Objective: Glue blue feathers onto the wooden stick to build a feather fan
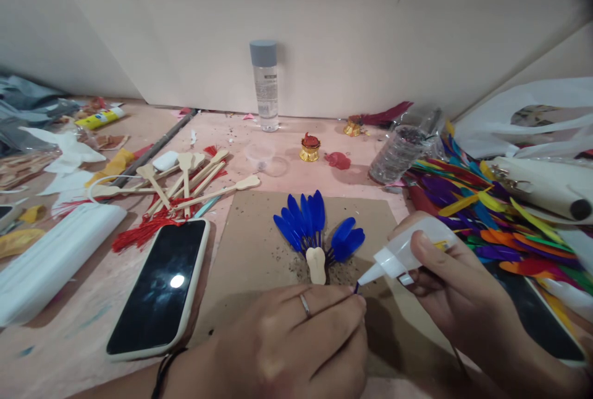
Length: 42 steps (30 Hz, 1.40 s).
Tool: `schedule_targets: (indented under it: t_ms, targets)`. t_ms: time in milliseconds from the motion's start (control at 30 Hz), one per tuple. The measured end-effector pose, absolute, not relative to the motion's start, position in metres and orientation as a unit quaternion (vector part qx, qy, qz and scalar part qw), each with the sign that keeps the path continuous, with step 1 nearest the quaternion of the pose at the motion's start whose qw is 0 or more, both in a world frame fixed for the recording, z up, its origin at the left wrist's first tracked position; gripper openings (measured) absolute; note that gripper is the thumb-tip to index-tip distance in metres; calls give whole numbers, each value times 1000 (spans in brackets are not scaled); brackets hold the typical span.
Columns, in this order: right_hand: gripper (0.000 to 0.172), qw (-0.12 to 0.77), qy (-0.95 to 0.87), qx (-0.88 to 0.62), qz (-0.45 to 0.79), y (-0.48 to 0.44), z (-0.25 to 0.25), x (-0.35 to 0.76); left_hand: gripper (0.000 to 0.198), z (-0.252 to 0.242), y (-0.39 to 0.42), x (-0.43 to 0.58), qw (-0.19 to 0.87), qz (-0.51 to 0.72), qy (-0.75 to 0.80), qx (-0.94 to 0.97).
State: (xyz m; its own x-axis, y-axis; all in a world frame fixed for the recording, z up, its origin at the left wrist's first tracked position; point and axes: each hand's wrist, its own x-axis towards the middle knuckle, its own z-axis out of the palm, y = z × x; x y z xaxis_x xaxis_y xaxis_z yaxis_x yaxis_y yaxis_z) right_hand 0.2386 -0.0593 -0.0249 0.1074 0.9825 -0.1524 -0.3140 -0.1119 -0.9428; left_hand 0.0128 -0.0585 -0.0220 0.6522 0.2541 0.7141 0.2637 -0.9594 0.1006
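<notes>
From the head view, my left hand [308, 337] pinches a dark stem [356, 288]; my right hand [463, 294] grips a white bottle [401, 247], nozzle at the stem; the wooden piece [317, 266] with blue feathers [315, 210] lies just beyond my nearer left hand, long axis pointing away from me.

From here I can see a pale wooden piece [316, 265], rounded at the top, lying on the cardboard [252, 232], vivid blue feathers [317, 212] fanned above it in two clusters with a gap between. A translucent white bottle [417, 251] sits in the right hand [456, 288], tilted nozzle-down, its tip at a dark stem [356, 288] pinched in the left hand's [306, 337] fingertips.
</notes>
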Motion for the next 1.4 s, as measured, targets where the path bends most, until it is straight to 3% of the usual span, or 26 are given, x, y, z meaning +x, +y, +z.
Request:
schedule_targets:
  t_ms: [567,900,1167,1400]
  targets:
    - [31,582,-324,-490,562,-56,-30,240,31,-28,-56,13,16,-409,-128,-904]
    - [41,573,-327,-508,554,-52,-26,240,20,-31,-62,11,-1,-395,-137,-908]
    - [47,556,-313,-516,571,-50,-23,241,28,-24,-57,8,-17,-388,-121,-913]
    - [36,594,-336,-489,543,-48,-19,245,29,-25,-53,7,-28,-392,-98,-914]
